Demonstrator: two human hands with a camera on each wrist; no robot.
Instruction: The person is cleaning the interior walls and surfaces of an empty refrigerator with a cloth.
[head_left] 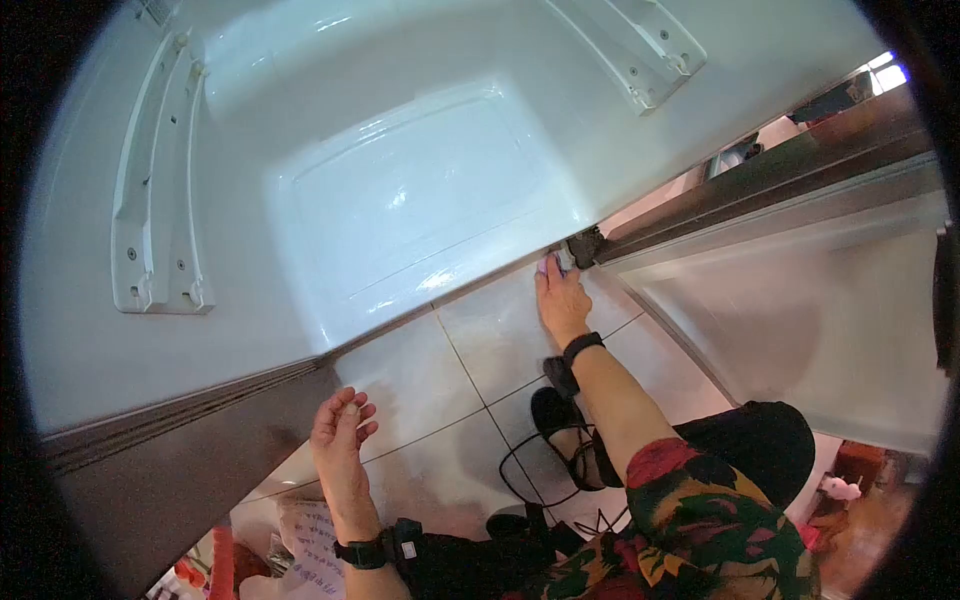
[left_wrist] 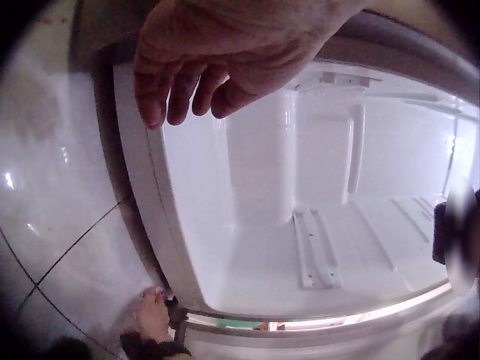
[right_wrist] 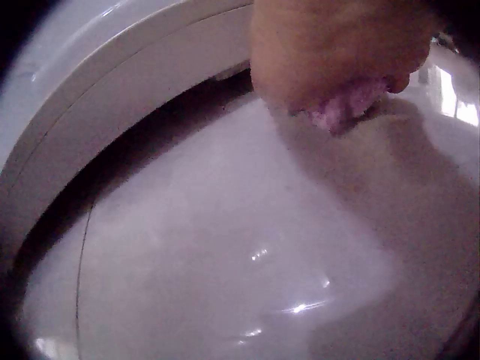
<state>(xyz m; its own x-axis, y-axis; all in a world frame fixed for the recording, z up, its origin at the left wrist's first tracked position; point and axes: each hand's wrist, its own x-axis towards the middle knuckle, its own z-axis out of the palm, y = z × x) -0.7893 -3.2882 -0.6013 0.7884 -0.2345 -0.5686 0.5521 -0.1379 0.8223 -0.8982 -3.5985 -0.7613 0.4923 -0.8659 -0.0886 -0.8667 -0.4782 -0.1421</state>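
The right hand [head_left: 563,303] grips a small purple cloth [right_wrist: 349,105] at the lower corner of a white fridge-like compartment [head_left: 420,200], beside a dark hinge piece [head_left: 584,247]. In the right wrist view the cloth shows below the curled fingers, close to the compartment's bottom edge. The left hand [head_left: 342,430] hangs in the air near the compartment's left front corner, its fingers loosely bent and holding nothing. From the left wrist view, the left hand [left_wrist: 225,52] is over the compartment's front edge.
White rails [head_left: 165,200] line the compartment's side walls. An open door [head_left: 800,310] stands at the right. Below lie floor tiles [head_left: 430,400], with a black shoe [head_left: 552,408] and black cords by the person's feet. A patterned cloth [head_left: 312,545] is at the lower left.
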